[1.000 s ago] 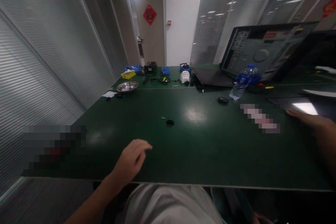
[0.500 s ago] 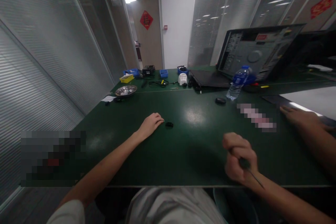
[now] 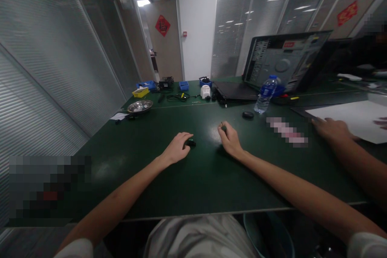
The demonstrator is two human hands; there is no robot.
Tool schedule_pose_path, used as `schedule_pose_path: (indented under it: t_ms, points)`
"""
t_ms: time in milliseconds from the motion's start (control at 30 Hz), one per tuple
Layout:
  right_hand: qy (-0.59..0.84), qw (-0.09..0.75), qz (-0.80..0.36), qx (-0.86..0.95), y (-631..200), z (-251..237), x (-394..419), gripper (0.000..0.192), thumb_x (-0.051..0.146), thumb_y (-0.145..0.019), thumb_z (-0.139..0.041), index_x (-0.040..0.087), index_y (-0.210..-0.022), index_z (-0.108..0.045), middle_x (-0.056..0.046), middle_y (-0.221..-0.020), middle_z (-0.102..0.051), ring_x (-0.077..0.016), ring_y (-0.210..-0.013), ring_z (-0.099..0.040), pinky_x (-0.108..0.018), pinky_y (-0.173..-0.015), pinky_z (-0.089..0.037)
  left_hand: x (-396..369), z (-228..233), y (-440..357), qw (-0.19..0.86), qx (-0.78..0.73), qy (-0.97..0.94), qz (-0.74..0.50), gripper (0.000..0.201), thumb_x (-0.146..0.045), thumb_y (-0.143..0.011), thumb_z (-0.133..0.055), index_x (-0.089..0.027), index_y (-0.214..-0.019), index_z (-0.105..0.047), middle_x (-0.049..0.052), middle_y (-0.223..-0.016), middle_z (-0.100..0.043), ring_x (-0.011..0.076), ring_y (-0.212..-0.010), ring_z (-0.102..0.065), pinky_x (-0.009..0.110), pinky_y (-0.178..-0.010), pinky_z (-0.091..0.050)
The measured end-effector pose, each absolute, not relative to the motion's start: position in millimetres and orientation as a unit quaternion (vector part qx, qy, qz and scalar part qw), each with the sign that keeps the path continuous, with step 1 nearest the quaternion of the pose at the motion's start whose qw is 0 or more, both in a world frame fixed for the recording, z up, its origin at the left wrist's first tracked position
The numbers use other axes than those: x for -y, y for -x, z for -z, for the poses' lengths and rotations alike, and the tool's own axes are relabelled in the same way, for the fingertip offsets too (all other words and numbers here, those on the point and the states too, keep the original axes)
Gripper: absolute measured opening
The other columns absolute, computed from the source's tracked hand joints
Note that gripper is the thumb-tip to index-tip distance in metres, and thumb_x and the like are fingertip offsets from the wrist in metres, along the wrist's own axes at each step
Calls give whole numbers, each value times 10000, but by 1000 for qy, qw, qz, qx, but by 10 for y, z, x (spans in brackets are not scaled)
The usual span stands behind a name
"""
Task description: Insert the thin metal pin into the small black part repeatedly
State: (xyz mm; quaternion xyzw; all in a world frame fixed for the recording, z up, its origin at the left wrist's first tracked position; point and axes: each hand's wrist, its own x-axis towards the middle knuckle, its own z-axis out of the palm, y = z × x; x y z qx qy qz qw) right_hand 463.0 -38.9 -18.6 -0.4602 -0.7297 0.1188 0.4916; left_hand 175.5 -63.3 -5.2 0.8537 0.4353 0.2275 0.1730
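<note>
Left hand (image 3: 177, 150) rests on the dark green surface (image 3: 187, 177), fingers curled over a small black plastic part (image 3: 191, 143) – light, rigid, probably pinched by its sides. At 3 o'clock, right hand (image 3: 230, 141) – clenched on a thin dark tool (image 3: 223, 126).

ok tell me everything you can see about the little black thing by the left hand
The small black part is a dark, low, roughly oblong piece, too small and dim to tell its material or details. It lies flat on the green table, near the middle, a little left of a bright glare spot. The left hand rests on the table with its fingers curled over the part and touching its left end. The right hand sits apart from it, closed around a thin tool.
</note>
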Motion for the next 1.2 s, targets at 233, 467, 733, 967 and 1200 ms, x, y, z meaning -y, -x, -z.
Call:
schedule_pose_path:
  t_ms: [233,467,733,967,1200]
  points:
    - [439,486,-125,746,-4577,163,385,193,364,-1018,-435,215,-916,-505,-20,-838,-555,-191,-762,-533,-311,-734,-405,481,128,-1604,129,-371,-893,-219,356,-307,-1058,-438,-234,-1351,-627,74,-1286,-654,203,-1190,-586,391,-1047,-477]
    - [431,469,-138,759,-4574,158,362,177,354,-1013,-441,219,-928,-517,-34,-857,-577,-204,-776,-547,-328,-735,-407,-109,247,-330,93,-582,-768,-249,279,-271,-952,-605,-202,-1189,-735,80,-1201,-723,231,-1087,-670,349,-986,-518]
    - [442,465,-134,756,-4565,165,360,185,371,-1003,-438,218,-926,-508,-37,-846,-566,-209,-767,-537,-331,-718,-395,-145,201,693,57,-709,-670,-212,363,-292,-903,-601,-199,-1225,-743,92,-1235,-728,256,-1062,-683,370,-997,-515]
    - [454,464,-135,748,-4562,135,380,180,364,-996,-434,222,-905,-500,-28,-829,-554,-205,-754,-529,-327,-710,-388,-222,271,826,29,-691,-693,-204,346,-286,-928,-557,-203,-1193,-763,82,-1241,-731,277,-1161,-659,386,-1059,-477]
    - [456,461,-142,747,-4577,159,365,180,365,-996,-434,224,-915,-512,-30,-836,-564,-208,-763,-534,-328,-712,-390,-228,388,857,-32,-663,-700,-263,323,-274,-943,-536,-195,-1152,-769,89,-1232,-720,266,-1150,-651,379,-1050,-475]
